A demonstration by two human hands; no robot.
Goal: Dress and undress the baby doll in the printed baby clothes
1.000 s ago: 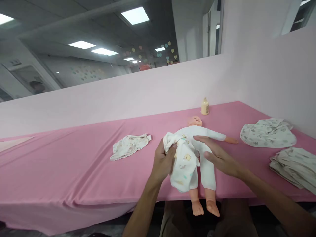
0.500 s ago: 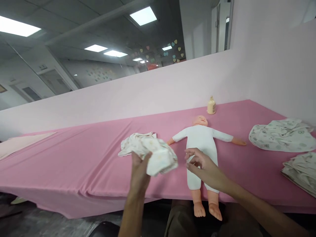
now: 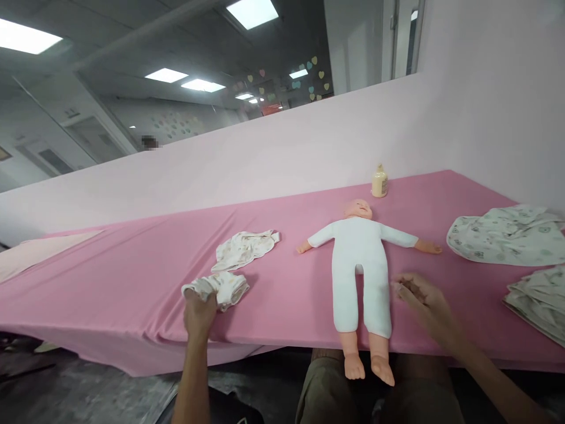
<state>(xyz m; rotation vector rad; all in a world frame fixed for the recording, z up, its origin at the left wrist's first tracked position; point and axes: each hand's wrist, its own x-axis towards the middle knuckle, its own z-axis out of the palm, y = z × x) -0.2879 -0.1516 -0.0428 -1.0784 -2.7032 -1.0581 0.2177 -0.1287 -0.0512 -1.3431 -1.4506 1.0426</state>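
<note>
My left hand [image 3: 199, 313] is closed on a folded white patterned cloth [image 3: 229, 288], low over the pink table cover at the left. Just beyond it lies a second small printed cloth [image 3: 245, 248], loosely spread. My right hand [image 3: 421, 297] hovers right of the doll's legs, its fingers loosely curled and apart, with nothing seen in them; the fingertips are slightly blurred. Between my hands a baby doll [image 3: 358, 250] with a white cloth body lies on its back, arms stretched sideways. Its bare feet hang over the front edge, above my knees.
A cream pump bottle [image 3: 379, 184] stands near the wall beyond the doll's head. At the right lie a printed white cloth [image 3: 503, 238] and a folded cloth stack [image 3: 538, 303]. The pink table cover [image 3: 119, 282] drapes over the front edge. A mirror [image 3: 185, 65] spans the wall.
My left hand has carried the folded cloth left and down, away from the doll. My right hand has moved from over the doll to the right of its legs.
</note>
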